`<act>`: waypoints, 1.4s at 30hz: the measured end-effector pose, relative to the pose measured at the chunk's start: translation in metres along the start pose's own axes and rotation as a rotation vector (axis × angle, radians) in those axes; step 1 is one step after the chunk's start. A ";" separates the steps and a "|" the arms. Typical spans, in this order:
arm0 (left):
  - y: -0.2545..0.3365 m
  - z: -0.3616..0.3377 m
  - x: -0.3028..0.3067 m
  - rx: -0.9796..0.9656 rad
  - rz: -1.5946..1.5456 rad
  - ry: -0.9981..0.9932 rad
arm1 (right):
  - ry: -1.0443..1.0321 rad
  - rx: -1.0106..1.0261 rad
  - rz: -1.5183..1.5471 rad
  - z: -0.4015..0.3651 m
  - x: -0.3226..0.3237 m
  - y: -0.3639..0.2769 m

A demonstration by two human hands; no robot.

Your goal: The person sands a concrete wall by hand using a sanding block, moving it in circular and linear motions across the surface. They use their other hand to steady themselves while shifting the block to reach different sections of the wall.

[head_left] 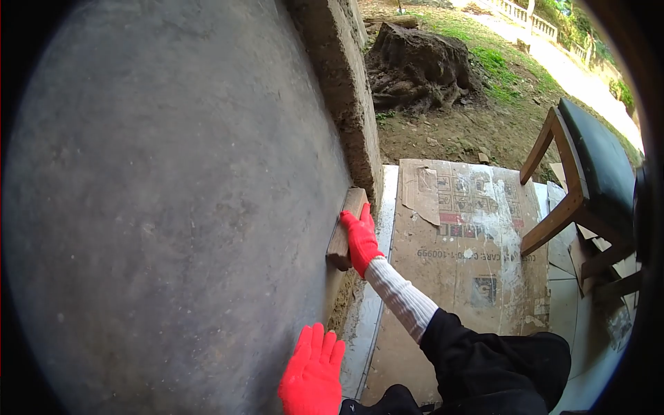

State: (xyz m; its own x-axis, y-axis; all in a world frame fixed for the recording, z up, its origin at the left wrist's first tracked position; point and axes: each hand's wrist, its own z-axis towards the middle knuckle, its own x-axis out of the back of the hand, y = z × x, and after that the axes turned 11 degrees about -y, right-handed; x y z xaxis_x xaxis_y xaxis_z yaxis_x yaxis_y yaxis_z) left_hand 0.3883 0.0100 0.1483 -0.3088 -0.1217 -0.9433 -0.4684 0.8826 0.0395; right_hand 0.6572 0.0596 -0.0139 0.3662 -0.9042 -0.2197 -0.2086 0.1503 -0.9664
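My right hand [362, 240], in a red-coated glove with a white knit cuff, is closed round a wooden block [342, 238]. The block lies with its long side against the smooth grey plastered wall [173, 173], low down beside the wall's rough end. My left hand [312, 373], in the same kind of red glove, is at the bottom of the view close to the wall, its fingers stretched out and nothing in it.
Stained cardboard [449, 277] covers the floor along the wall's foot, beside a white tile strip [366, 332]. A wooden chair with a dark seat [600, 152] stands at right. Beyond the wall's rough edge [346, 90], a tree stump [418, 66] sits on bare earth.
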 end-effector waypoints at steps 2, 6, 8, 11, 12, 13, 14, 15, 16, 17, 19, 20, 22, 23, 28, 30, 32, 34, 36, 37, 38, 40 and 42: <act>-0.001 0.004 -0.005 -0.103 0.326 0.177 | 0.069 -0.088 0.067 -0.010 -0.010 0.017; 0.010 0.011 0.015 0.081 -0.305 -0.150 | 0.031 -0.027 -0.263 -0.104 -0.041 0.033; 0.010 0.009 0.017 0.075 -0.335 -0.114 | 0.050 -0.046 -0.302 -0.083 -0.034 0.022; 0.006 0.010 0.014 0.076 -0.265 -0.095 | -0.011 -0.113 0.040 -0.011 0.003 0.010; -0.002 0.010 0.000 -0.013 -0.023 0.065 | -0.047 -0.150 0.118 0.016 0.011 0.029; -0.006 0.012 -0.009 -0.102 0.219 0.218 | -0.016 -0.153 0.082 0.016 0.007 0.032; -0.005 0.016 -0.011 -0.100 0.219 0.204 | -0.011 -0.087 0.111 -0.007 -0.003 0.024; -0.005 0.018 -0.010 -0.105 0.273 0.200 | -0.013 -0.052 0.015 -0.043 -0.015 0.010; -0.003 0.021 -0.008 -0.111 0.330 0.198 | -0.017 -0.021 -0.080 -0.075 -0.026 -0.001; 0.004 0.023 0.001 -0.115 0.328 0.199 | -0.022 0.004 -0.141 -0.095 -0.035 0.003; 0.020 0.024 0.025 0.092 -0.264 -0.165 | -0.011 0.050 -0.207 -0.099 -0.040 0.006; 0.021 0.021 0.026 0.084 -0.261 -0.148 | -0.015 0.031 -0.203 -0.086 -0.035 0.001; 0.021 0.017 0.024 -0.004 -0.084 -0.075 | -0.005 0.015 -0.011 -0.042 -0.017 -0.013; 0.022 0.017 0.027 -0.004 -0.083 -0.081 | 0.009 -0.019 0.039 -0.007 -0.005 -0.002; 0.026 0.020 0.034 -0.027 0.169 -0.259 | 0.001 -0.042 0.049 -0.050 -0.020 -0.014; 0.026 0.023 0.032 -0.036 0.220 -0.281 | -0.023 0.192 -0.291 -0.108 -0.038 0.019; 0.023 0.024 0.024 -0.053 0.274 -0.291 | -0.016 0.209 -0.315 -0.106 -0.039 0.018; 0.021 0.019 0.016 -0.107 0.218 -0.037 | -0.026 0.147 -0.178 -0.089 -0.034 0.001; 0.028 0.016 0.031 -0.079 0.235 -0.178 | -0.035 0.040 0.025 -0.034 -0.016 -0.026; 0.031 0.015 0.036 -0.056 0.252 -0.317 | -0.002 0.005 -0.004 -0.009 -0.011 -0.028; 0.033 0.015 0.032 -0.057 0.251 -0.329 | -0.007 0.013 0.065 -0.006 -0.015 -0.046; 0.034 0.013 0.025 0.073 -0.302 -0.158 | -0.021 0.322 -0.098 -0.034 -0.029 -0.083; 0.034 0.015 0.026 0.066 -0.343 -0.142 | -0.080 0.532 -0.171 -0.055 -0.037 -0.100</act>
State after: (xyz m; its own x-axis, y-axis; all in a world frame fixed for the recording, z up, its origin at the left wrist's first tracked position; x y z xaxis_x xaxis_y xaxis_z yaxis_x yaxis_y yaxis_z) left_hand 0.3762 0.0439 0.1204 -0.0233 -0.3552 -0.9345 -0.4691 0.8293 -0.3036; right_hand 0.6144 0.0557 0.0979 0.4266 -0.9034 -0.0431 0.3380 0.2034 -0.9189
